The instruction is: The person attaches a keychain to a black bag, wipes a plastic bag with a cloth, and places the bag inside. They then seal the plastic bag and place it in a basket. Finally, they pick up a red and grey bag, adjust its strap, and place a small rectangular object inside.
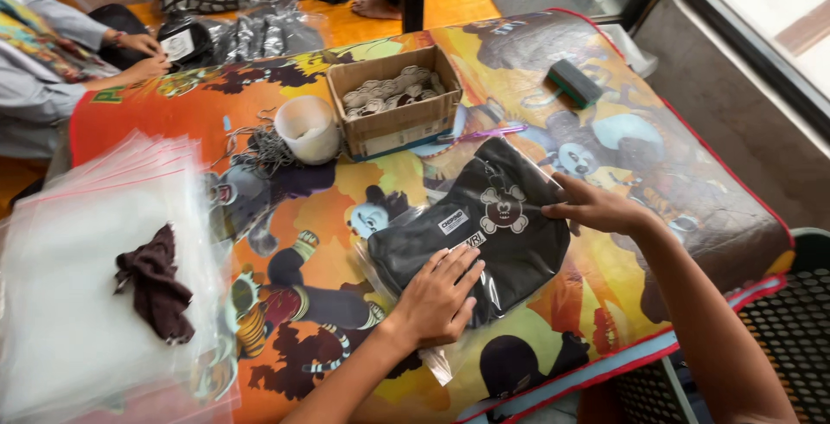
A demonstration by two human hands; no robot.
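A folded black garment in a clear plastic bag (493,216) lies on the cartoon-printed table cover (346,182). It has a white label and a pale cartoon print on top. My left hand (437,294) lies flat on the bag's near edge with fingers spread. My right hand (592,208) presses the bag's far right edge with its fingertips. Neither hand closes around anything.
A cardboard box (398,100) of round tags, a white cup (309,128), a cord pile (259,152) and a pink pen (488,133) lie behind. A stack of clear bags (86,242) with a dark cloth (160,281) lies left. Another person's hands (138,52) work at far left. A dark block (575,82) lies far right.
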